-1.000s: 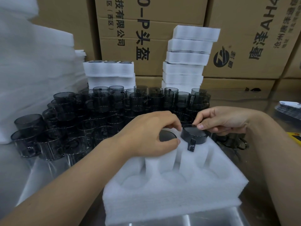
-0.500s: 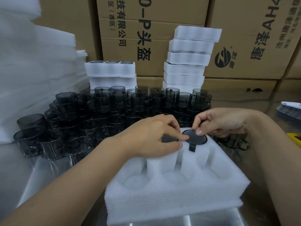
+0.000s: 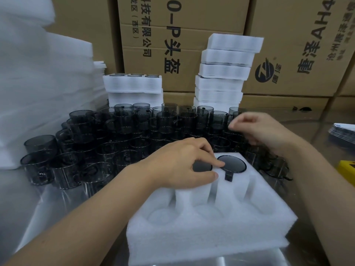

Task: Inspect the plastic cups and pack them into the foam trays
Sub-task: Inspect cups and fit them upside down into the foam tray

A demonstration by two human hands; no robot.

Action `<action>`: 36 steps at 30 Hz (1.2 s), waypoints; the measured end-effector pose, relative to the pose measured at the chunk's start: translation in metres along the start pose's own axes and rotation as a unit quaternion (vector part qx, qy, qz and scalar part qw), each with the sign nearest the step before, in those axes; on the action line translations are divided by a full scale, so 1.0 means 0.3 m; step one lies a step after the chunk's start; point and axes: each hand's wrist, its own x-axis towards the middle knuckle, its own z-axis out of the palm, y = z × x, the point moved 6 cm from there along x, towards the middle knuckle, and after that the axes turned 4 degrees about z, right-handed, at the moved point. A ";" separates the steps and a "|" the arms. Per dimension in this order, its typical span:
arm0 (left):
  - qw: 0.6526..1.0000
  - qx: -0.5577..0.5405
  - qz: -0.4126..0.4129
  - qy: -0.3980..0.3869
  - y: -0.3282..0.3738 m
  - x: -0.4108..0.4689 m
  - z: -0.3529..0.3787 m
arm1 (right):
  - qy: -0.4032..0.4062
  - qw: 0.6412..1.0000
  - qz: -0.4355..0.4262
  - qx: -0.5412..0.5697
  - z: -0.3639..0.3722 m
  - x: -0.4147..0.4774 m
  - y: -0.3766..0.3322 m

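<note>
From my feed, the foam tray [image 3: 211,237] sits at the near edge of the steel bench [image 3: 315,129], straight ahead of me. Two smoky grey plastic cups are seated in its far row. One cup [image 3: 233,163] fills the pocket at the tray's far right corner, with its handle [image 3: 228,177] dropped into the slot facing me. The second cup [image 3: 201,167] sits in the pocket just left of it and is partly covered by my fingers. The three pockets in the near row hold nothing.

My left hand [image 3: 178,166] rests on the tray's far left part. Its fingers are relaxed rather than gripping, the index fingertip [image 3: 221,163] touches the rim where the two cups meet, and the thumb lies against the foam. My right hand [image 3: 263,131] hovers beyond the tray's far right corner, over the loose cups. Its fingers are loosely curled and hold nothing.

The loose cups [image 3: 123,139] crowd the bench behind and left of the tray, many of them stacked two high. Past them, at the bench's back edge, stand a tall stack of foam trays [image 3: 224,73] and a shorter stack [image 3: 132,85] whose top tray is filled. Both stacks are backed by cardboard cartons [image 3: 172,35]. A pile of white foam sheets [image 3: 38,83] fills the left side, and a yellow object [image 3: 347,169] is cut off at the right edge.
</note>
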 end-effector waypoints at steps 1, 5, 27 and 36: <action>1.000 0.000 -0.001 0.000 0.000 0.000 0.001 | 0.106 0.994 -0.027 0.004 -0.035 0.008 0.001; 1.000 0.001 -0.001 0.000 -0.002 0.001 0.001 | 0.179 0.945 -0.086 -0.258 -0.027 0.032 0.027; 1.000 0.002 0.003 0.006 0.000 0.002 0.001 | 0.218 0.950 -0.016 -0.224 -0.026 0.024 0.049; 0.994 -0.078 -0.022 0.074 -0.038 0.017 -0.017 | 0.248 0.950 -0.149 -0.115 0.034 -0.043 -0.140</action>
